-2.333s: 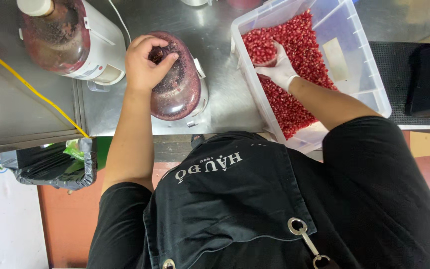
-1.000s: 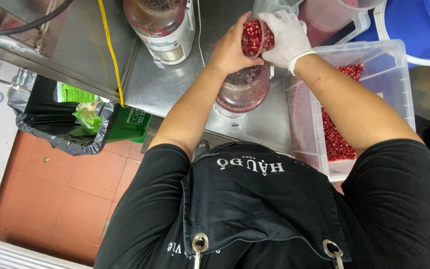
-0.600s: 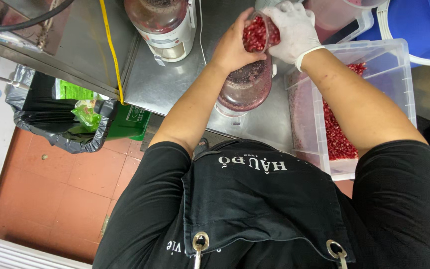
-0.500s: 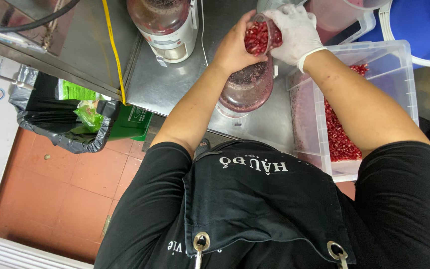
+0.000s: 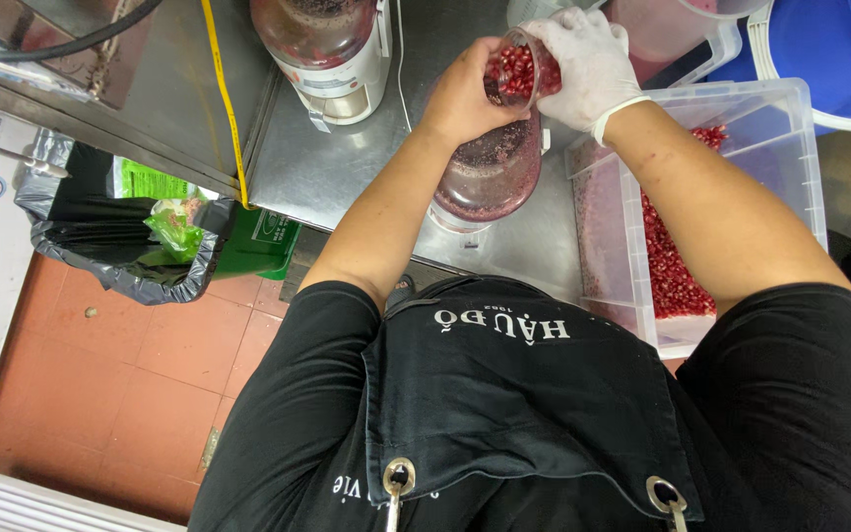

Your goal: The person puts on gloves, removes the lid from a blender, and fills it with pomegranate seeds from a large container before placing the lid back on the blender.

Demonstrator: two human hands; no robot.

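You are tilting a clear cup of red seeds over the open juicer jar, which is standing on the steel counter. Your gloved right hand is clamping the cup from three o'clock, and your bare left hand is cupping it from nine o'clock, the hands close together. At four o'clock the seed tub is sitting; at ten o'clock, a second juicer.

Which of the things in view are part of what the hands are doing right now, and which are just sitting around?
In use:
left hand
gloved right hand
clear cup of red seeds
juicer jar under the cup
clear tub of red seeds

Lying about:
second juicer
lined bin
blue bucket
yellow cord
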